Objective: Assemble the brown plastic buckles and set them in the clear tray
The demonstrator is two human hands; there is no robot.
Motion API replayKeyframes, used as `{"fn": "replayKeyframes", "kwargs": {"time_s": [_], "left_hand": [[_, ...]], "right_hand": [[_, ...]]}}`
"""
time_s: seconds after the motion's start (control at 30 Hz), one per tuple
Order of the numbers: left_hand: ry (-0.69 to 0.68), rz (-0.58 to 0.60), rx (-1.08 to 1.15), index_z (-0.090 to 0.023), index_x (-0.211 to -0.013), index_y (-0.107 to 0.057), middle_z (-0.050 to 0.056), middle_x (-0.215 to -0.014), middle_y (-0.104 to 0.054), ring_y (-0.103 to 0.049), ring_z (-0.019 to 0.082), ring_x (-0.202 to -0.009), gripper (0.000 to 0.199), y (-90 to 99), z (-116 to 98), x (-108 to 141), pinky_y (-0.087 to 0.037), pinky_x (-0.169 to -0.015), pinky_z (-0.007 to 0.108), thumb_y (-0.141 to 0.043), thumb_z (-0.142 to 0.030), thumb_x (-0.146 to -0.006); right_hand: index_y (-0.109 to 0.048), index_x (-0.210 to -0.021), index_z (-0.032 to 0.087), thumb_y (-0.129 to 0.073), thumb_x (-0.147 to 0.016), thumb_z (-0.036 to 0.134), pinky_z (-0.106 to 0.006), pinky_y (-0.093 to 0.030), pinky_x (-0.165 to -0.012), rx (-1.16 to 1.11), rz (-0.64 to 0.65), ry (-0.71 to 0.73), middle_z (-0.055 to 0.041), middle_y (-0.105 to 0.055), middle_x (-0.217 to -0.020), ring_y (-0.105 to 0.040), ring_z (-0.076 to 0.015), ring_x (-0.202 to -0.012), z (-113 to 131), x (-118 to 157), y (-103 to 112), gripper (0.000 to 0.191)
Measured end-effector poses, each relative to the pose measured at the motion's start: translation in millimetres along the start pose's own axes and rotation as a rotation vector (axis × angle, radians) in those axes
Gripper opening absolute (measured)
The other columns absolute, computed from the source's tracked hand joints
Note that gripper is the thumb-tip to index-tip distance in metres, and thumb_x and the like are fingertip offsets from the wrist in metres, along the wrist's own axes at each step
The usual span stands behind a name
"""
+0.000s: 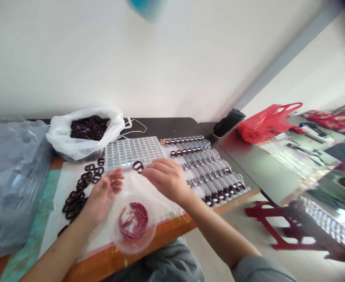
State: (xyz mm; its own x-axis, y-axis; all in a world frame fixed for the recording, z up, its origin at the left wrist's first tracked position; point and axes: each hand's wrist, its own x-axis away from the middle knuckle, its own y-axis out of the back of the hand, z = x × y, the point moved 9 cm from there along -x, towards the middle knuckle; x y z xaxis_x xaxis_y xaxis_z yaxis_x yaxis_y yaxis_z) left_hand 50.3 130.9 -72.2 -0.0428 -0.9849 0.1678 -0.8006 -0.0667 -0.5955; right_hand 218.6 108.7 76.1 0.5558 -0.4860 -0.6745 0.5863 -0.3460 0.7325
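Observation:
My right hand (168, 178) pinches a small dark, buckle-like plastic piece (138, 167) with a window in its middle, above the near edge of a clear gridded tray (131, 145). To its left is my left hand (104, 194), palm turned inward, its fingers half bent and apart, with nothing visible in them. Loose dark pieces of the same kind (75, 201) lie beside and partly behind the left forearm. Between the forearms stands a clear round bowl (151, 235) containing thin pinkish-red strips (137, 219). Rows of clear plastic holders (207, 168), some fitted with dark pieces, lie right of the right hand.
A white plastic bag (62, 135) full of dark pieces stands at the back left. Stacked clear plastic packs (10, 184) cover the far left. Beyond the table's right side are a black cylinder (228, 122), a red bag (266, 123) and a red stool (272, 223).

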Motion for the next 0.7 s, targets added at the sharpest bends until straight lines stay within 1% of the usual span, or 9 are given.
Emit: {"fn": "replayKeyframes", "kwargs": {"time_s": [0.07,0.13,0.2,0.3,0.37,0.43,0.5,0.6,0.7], "left_hand": [[-0.002,-0.052,-0.007,-0.017,-0.097,-0.078,0.006,-0.081,-0.067,-0.054,0.013,-0.068,0.067,6.1,-2,-2,-0.048,-0.059,0.021,-0.087,-0.065,-0.051],[-0.004,-0.096,-0.019,-0.017,-0.092,-0.079,0.005,-0.076,-0.064,-0.052,0.013,-0.065,0.066,9.7,-5,-3,-0.048,-0.056,0.02,-0.087,-0.067,-0.049],[-0.008,-0.119,-0.032,-0.019,-0.089,-0.079,0.003,-0.073,-0.062,-0.051,0.012,-0.062,0.066,10.2,-7,-4,-0.047,-0.054,0.02,-0.086,-0.069,-0.046],[-0.008,-0.142,-0.041,-0.02,-0.086,-0.078,0.001,-0.07,-0.059,-0.048,0.01,-0.058,0.067,10.5,-8,-4,-0.047,-0.052,0.019,-0.086,-0.071,-0.043],[-0.005,-0.159,-0.044,-0.02,-0.084,-0.078,0.001,-0.068,-0.057,-0.047,0.011,-0.058,0.067,13.1,-8,-4,-0.047,-0.05,0.019,-0.086,-0.072,-0.042],[-0.002,-0.179,-0.048,-0.021,-0.083,-0.077,0.0,-0.067,-0.055,-0.047,0.011,-0.058,0.067,17.8,-7,-5,-0.047,-0.05,0.019,-0.086,-0.073,-0.04],[0.004,-0.199,-0.056,-0.022,-0.081,-0.077,0.0,-0.067,-0.055,-0.046,0.012,-0.059,0.068,22.7,-6,-6,-0.048,-0.049,0.02,-0.085,-0.074,-0.039],[0.02,-0.215,-0.07,-0.024,-0.081,-0.076,0.001,-0.069,-0.055,-0.045,0.013,-0.06,0.065,26.8,-2,-7,-0.047,-0.049,0.021,-0.083,-0.075,-0.042],[0.027,-0.216,-0.086,-0.024,-0.083,-0.075,0.0,-0.069,-0.055,-0.044,0.013,-0.061,0.064,27.4,-1,-8,-0.048,-0.051,0.021,-0.083,-0.074,-0.044]], "right_hand": [[-0.07,-0.092,0.023,-0.06,-0.093,0.016,-0.027,-0.05,-0.082,0.08,-0.035,-0.066,0.0011,-0.075,-0.087,-0.064,-0.015,-0.089,-38,18,21,0.012],[-0.072,-0.09,0.024,-0.061,-0.093,0.018,-0.029,-0.051,-0.086,0.18,-0.041,-0.147,-0.0004,-0.075,-0.085,-0.065,-0.0167,-0.091,-87,44,41,0.013],[-0.074,-0.09,0.024,-0.059,-0.094,0.023,-0.032,-0.051,-0.09,0.268,0.01,-0.243,-0.0016,-0.075,-0.086,-0.065,-0.0189,-0.095,-143,77,58,0.015],[-0.075,-0.09,0.024,-0.056,-0.095,0.032,-0.033,-0.05,-0.092,0.392,0.103,-0.465,-0.0036,-0.076,-0.091,-0.064,-0.0202,-0.097,-228,132,81,0.021],[-0.076,-0.089,0.023,-0.056,-0.094,0.032,-0.034,-0.051,-0.085,0.43,0.118,-0.526,-0.0057,-0.075,-0.09,-0.063,-0.0222,-0.095,-266,160,93,0.023],[-0.077,-0.089,0.023,-0.056,-0.092,0.032,-0.034,-0.051,-0.081,0.451,0.127,-0.563,-0.0065,-0.075,-0.089,-0.063,-0.0232,-0.094,-293,179,99,0.022],[-0.077,-0.09,0.024,-0.057,-0.091,0.032,-0.033,-0.05,-0.079,0.465,0.145,-0.59,-0.0061,-0.075,-0.09,-0.062,-0.0232,-0.094,-310,190,100,0.021],[-0.076,-0.091,0.025,-0.058,-0.09,0.032,-0.032,-0.049,-0.078,0.47,0.195,-0.604,-0.0052,-0.075,-0.092,-0.061,-0.0229,-0.096,-325,197,92,0.02],[-0.076,-0.091,0.025,-0.057,-0.091,0.033,-0.031,-0.048,-0.08,0.463,0.266,-0.583,-0.0049,-0.075,-0.093,-0.06,-0.0229,-0.097,-331,197,82,0.02]]}}
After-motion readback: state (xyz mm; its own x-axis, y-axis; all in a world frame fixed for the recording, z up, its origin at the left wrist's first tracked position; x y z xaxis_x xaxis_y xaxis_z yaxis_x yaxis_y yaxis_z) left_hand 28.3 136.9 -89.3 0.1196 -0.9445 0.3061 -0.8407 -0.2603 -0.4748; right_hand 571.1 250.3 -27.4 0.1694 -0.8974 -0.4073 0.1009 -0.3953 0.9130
